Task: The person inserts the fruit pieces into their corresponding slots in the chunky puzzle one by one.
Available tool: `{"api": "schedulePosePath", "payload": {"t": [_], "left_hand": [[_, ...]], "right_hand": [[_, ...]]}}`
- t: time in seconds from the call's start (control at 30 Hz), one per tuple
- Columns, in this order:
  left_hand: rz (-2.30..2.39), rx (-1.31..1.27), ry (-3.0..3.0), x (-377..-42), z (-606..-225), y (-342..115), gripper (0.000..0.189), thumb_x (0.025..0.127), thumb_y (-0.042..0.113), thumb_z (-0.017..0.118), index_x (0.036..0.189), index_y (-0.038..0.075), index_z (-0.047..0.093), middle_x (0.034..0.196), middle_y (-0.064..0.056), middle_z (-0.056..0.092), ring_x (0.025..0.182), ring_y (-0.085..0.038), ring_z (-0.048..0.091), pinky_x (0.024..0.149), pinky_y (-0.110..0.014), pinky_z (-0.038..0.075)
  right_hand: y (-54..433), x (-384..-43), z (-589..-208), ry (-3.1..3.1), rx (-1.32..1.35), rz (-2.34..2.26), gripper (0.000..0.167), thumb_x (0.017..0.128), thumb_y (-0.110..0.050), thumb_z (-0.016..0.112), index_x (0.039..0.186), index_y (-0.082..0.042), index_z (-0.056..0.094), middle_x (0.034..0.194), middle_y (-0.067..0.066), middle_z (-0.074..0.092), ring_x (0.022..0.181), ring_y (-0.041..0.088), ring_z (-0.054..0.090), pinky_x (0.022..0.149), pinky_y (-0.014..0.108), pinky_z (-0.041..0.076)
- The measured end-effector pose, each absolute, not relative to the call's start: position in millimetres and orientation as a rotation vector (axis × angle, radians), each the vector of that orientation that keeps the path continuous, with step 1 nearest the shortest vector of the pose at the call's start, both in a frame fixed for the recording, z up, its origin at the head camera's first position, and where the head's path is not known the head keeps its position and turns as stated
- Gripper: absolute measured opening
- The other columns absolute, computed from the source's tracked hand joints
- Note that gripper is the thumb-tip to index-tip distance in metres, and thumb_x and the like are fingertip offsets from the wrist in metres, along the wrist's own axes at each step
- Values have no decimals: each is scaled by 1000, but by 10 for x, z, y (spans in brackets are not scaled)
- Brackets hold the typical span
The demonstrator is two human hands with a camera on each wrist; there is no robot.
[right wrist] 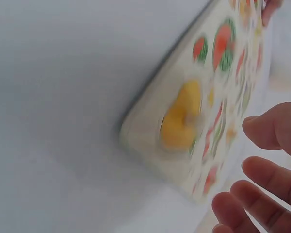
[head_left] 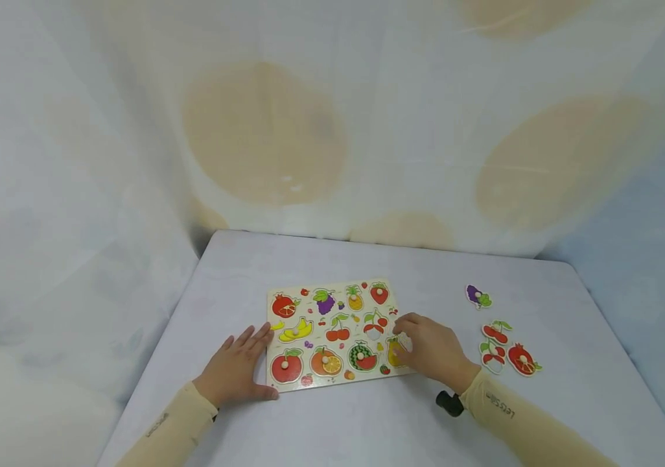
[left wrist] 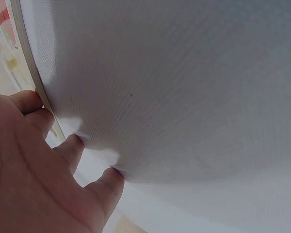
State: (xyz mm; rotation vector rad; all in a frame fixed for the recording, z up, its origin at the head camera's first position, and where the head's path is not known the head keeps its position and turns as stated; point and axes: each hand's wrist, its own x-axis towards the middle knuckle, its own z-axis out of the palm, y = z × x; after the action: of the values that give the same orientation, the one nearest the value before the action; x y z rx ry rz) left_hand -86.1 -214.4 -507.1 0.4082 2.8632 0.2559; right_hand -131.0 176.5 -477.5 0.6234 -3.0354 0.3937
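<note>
Left hand (head_left: 236,368), fingers wide, touches the board (right wrist: 148,119) at nine o'clock; right hand (head_left: 434,350), fingers apart, hovers by the pear (right wrist: 175,127) at four.

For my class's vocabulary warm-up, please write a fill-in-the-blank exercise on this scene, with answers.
1. The left hand touches the ____ edge of the board.
2. The yellow fruit nearest the right hand is a ____.
3. Right of the board lie ____ loose pieces.
4. The loose purple piece shows ____.

Missing words: left; pear; four; grapes.
</note>
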Motion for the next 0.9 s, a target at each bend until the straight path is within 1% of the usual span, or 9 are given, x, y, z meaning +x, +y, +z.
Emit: {"api": "schedulePosePath", "payload": {"t": [0.17,0.23,0.33,0.43,0.6,0.63,0.77,0.9], "left_hand": [[274,425,2867,-855,-5057,-2148,117,65,68,81,156,11,35,162,-1,28,147,-33,24,115,-60,22],[281,434,2872,-857,-5053,-2146,116,65,67,81,155,10,35,162,-2,29,147,-34,24,115,-60,23],[285,440,2875,-859,-5043,-2142,116,65,67,81,155,10,36,162,-2,29,147,-34,25,114,-60,24],[290,440,2872,-860,-5037,-2144,116,66,67,82,155,10,36,162,-2,29,147,-34,25,114,-61,23],[286,438,2873,-852,-5025,-2162,116,66,67,81,155,9,36,162,-3,29,147,-35,25,114,-61,23],[279,439,2875,-851,-5028,-2167,116,66,68,81,155,9,36,162,-3,29,147,-35,25,114,-61,23],[261,446,2881,-856,-5059,-2182,117,65,70,80,155,10,35,162,-2,28,147,-34,24,114,-61,24],[252,457,2880,-862,-5075,-2173,117,66,71,78,156,10,35,163,-1,27,147,-33,24,114,-60,24]], "right_hand": [[2211,-1432,-4710,-3052,488,366,35,79,-29,85,107,-14,73,119,6,66,89,21,67,60,30,57],[2428,-1479,-4710,-3057,436,346,35,80,-28,84,108,-12,72,118,8,66,88,22,68,56,30,55],[2755,-1532,-4715,-3088,371,337,35,82,-28,82,110,-10,71,113,12,68,84,23,68,52,33,54],[3046,-1577,-4727,-3137,312,350,35,84,-27,79,112,-9,70,113,16,66,81,23,67,55,38,55],[3396,-1634,-4818,-3191,231,395,37,86,-30,77,114,-7,70,124,22,60,89,32,66,63,47,57],[3446,-1640,-4847,-3195,211,403,38,86,-31,77,114,-7,70,125,23,59,92,33,66,65,48,58],[3606,-1652,-4932,-3218,159,409,45,83,-36,80,115,-5,70,127,27,58,91,34,63,70,52,57],[3695,-1650,-4978,-3266,129,400,49,80,-35,82,115,-4,69,124,29,57,95,36,61,76,56,56]]}}
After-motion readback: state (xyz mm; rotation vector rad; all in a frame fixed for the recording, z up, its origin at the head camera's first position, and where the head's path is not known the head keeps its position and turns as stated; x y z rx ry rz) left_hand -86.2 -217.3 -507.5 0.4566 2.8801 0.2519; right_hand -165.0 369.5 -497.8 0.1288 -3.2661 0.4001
